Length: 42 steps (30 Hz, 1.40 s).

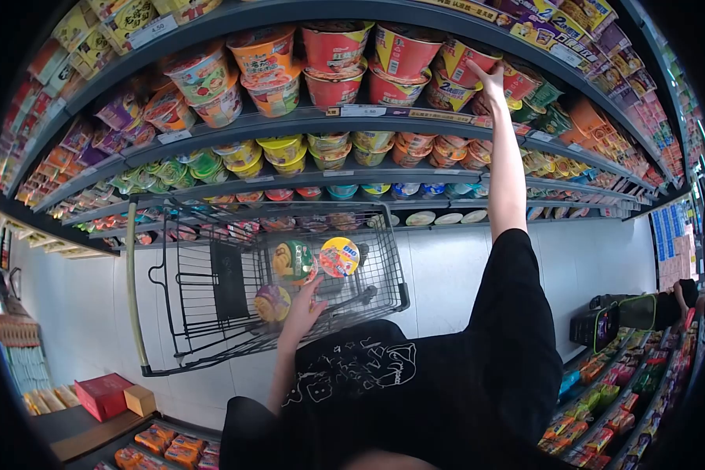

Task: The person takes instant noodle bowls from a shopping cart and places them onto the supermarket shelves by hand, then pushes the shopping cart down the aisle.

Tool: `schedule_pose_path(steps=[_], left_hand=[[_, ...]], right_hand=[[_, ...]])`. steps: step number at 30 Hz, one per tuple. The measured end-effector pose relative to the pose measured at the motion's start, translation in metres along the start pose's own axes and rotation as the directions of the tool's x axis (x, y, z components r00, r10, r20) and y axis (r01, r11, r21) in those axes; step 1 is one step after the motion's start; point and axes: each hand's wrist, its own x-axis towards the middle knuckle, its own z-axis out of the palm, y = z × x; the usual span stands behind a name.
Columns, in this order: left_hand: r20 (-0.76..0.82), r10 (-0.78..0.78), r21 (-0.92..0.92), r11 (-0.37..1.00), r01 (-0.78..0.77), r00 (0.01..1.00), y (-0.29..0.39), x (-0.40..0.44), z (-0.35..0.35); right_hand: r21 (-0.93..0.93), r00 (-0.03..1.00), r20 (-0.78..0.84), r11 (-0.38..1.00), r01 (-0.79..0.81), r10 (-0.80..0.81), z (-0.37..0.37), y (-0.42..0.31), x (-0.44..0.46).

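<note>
My right hand [487,83] is stretched out to the upper shelf, its fingers against the side of a red and yellow instant noodle cup [464,61]. That cup stands on top of another one, in a row of stacked noodle cups. My left hand [304,309] hangs over the near side of a wire shopping cart [182,270], fingers apart and holding nothing. Inside the cart lie a green noodle cup [291,260], a yellow and red noodle cup [339,257] and a purple and yellow noodle cup [272,302].
Price tags [364,111] run along the shelf edge [290,121]. Lower shelves hold many smaller cups [282,153]. A red box [103,395] and a small brown box [139,400] sit at the lower left. Packaged snacks [603,399] fill racks at the lower right. White floor [446,274] surrounds the cart.
</note>
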Motion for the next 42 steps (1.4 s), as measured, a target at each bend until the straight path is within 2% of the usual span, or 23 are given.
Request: schedule_pose_path(steps=[3, 4, 5, 6, 7, 9, 11, 14, 17, 19, 21, 23, 26, 27, 29, 30, 31, 33, 37, 38, 39, 41, 42], left_hand=[[-0.058, 0.06, -0.058, 0.996, -0.064, 0.996, -0.006, -0.001, 0.0], [-0.057, 0.042, -0.063, 0.997, -0.046, 0.997, -0.008, -0.001, -0.001], [-0.058, 0.027, -0.069, 0.997, -0.031, 0.998, -0.009, 0.0, -0.002], [-0.063, 0.029, -0.073, 0.997, -0.034, 0.998, -0.012, 0.0, -0.002], [-0.041, -0.006, -0.06, 0.998, 0.003, 0.999, -0.014, 0.0, -0.003], [-0.016, -0.039, -0.049, 0.998, 0.038, 0.999, -0.019, 0.0, -0.004], [0.025, -0.036, 0.004, 0.999, 0.036, 0.999, -0.024, 0.003, -0.003], [-0.023, 0.042, 0.086, 0.995, -0.04, 0.999, -0.027, 0.007, 0.002], [-0.002, -0.046, 0.048, 0.998, 0.046, 0.999, -0.016, 0.009, 0.001], [-0.024, 0.006, 0.06, 0.998, -0.005, 1.0, -0.029, 0.011, 0.008], [-0.046, 0.055, 0.074, 0.996, -0.051, 0.997, -0.032, 0.009, 0.009], [-0.013, -0.005, 0.084, 0.996, 0.006, 1.0, -0.032, 0.007, 0.007], [-0.022, -0.018, 0.074, 0.997, 0.019, 1.0, -0.027, 0.004, 0.002], [-0.023, -0.021, 0.075, 0.997, 0.023, 1.0, -0.03, 0.002, 0.001], [-0.021, -0.028, 0.075, 0.997, 0.029, 0.999, -0.038, 0.001, 0.001], [-0.026, -0.031, 0.074, 0.997, 0.033, 0.999, -0.037, 0.001, 0.0], [-0.018, -0.049, 0.049, 0.998, 0.05, 0.999, -0.036, 0.0, -0.001], [-0.013, -0.072, 0.023, 0.997, 0.072, 0.997, -0.038, 0.0, -0.001], [-0.016, -0.068, 0.072, 0.995, 0.069, 0.998, -0.041, 0.004, 0.002], [-0.001, -0.113, 0.089, 0.99, 0.112, 0.994, -0.04, 0.004, 0.003], [-0.003, -0.139, 0.079, 0.987, 0.138, 0.99, -0.053, 0.004, 0.009], [0.024, -0.122, 0.02, 0.992, 0.122, 0.992, -0.101, 0.009, 0.031], [0.053, -0.156, 0.118, 0.982, 0.149, 0.986, -0.119, 0.008, 0.039]], right_hand=[[-0.151, 0.999, 0.036, 0.988, -0.027, 0.033, 0.0, -0.023, -0.019], [-0.483, 0.98, -0.067, 0.866, 0.131, -0.186, 0.004, -0.029, -0.025], [-0.763, 0.903, -0.086, 0.611, 0.212, -0.42, 0.01, -0.035, -0.027], [-0.865, 0.772, -0.009, 0.393, 0.312, -0.635, 0.018, -0.04, -0.028], [-0.943, 0.759, 0.057, 0.215, 0.255, -0.648, 0.026, -0.047, -0.028], [-0.953, 0.752, 0.215, 0.035, 0.301, -0.623, 0.043, -0.059, -0.024], [-0.907, 0.659, 0.371, -0.102, 0.409, -0.655, 0.048, -0.049, -0.008], [-0.907, 0.7, 0.394, -0.127, 0.403, -0.595, 0.045, -0.043, 0.007], [-0.907, 0.752, 0.342, 0.013, 0.422, -0.564, 0.026, -0.043, 0.007], [-0.754, 0.763, 0.127, 0.438, 0.489, -0.634, 0.011, -0.034, 0.008], [-0.529, 0.931, -0.026, 0.795, 0.297, -0.365, -0.001, -0.03, 0.006], [-0.534, 0.952, -0.027, 0.809, 0.245, -0.306, -0.012, -0.024, 0.014], [-0.282, 0.965, 0.066, 0.923, 0.26, -0.252, -0.019, -0.017, 0.025], [-0.28, 0.966, 0.066, 0.925, 0.257, -0.249, -0.015, -0.029, 0.018], [-0.588, 0.973, 0.007, 0.787, 0.189, -0.229, 0.002, -0.045, 0.004], [-0.679, 0.759, 0.043, 0.539, 0.499, -0.65, 0.018, -0.046, 0.0], [-0.678, 0.727, 0.131, 0.474, 0.562, -0.674, 0.028, -0.051, -0.005], [-0.618, 0.761, 0.185, 0.529, 0.582, -0.621, 0.066, -0.069, -0.023], [-0.765, 0.647, 0.391, 0.16, 0.624, -0.655, 0.133, -0.077, -0.042], [-0.813, 0.589, 0.447, -0.031, 0.581, -0.673, 0.146, -0.078, -0.04], [-0.859, 0.815, 0.431, 0.101, 0.502, -0.387, 0.157, -0.087, -0.046], [-0.844, 0.881, 0.365, 0.291, 0.45, -0.302, 0.164, -0.107, -0.047], [-0.846, 0.812, 0.317, 0.241, 0.476, -0.49, 0.166, -0.092, -0.04]])
